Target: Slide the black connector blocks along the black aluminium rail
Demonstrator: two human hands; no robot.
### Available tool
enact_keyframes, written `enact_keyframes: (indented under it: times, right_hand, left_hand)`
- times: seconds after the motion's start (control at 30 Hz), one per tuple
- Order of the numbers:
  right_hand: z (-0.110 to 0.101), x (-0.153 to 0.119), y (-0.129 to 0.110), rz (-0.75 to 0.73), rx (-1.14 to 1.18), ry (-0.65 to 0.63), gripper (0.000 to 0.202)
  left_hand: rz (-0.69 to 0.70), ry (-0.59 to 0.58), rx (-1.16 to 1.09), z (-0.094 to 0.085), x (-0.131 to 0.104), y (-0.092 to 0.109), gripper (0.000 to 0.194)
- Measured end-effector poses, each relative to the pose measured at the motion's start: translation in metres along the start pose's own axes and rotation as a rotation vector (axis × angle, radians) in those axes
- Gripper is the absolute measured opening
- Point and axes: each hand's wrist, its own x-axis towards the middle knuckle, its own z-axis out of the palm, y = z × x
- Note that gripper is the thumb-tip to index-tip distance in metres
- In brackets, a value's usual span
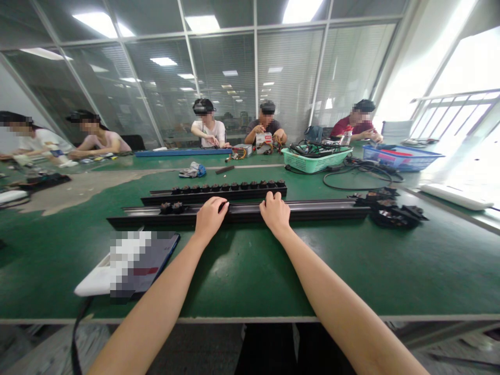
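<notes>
A long dark rail [324,209] with a shiny channel lies across the green table in front of me. Two small black parts [172,208] sit in its left portion. My left hand [211,216] is closed at the rail's middle, with a small black piece between thumb and fingers. To its right, my right hand [275,212] rests on the rail with curled fingers; what they grip is hidden. Behind lies a shorter rail [214,196] carrying a row of several black parts. More black parts [398,214] are heaped at the long rail's right end.
Near the left front lie a dark folder-like item [156,263] and a white device [94,278]. Farther back are gloves [192,170], a green basket [317,160] with cables, a blue basket [402,158] and a white power strip [455,197]. Several people sit across the table.
</notes>
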Motion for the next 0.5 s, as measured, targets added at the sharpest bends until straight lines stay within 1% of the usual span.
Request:
enact_keyframes:
  times: [0.27, 0.5]
  right_hand:
    - [-0.0006, 0.0006, 0.0016, 0.0, 0.007, 0.002, 0.025]
    - [0.0001, 0.0034, 0.0053, 0.028, 0.023, -0.01, 0.024]
  left_hand:
    - [0.003, -0.002, -0.005, -0.0016, -0.0002, 0.002, 0.025]
    - [0.008, 0.006, -0.003, 0.0006, -0.0001, -0.0005, 0.026]
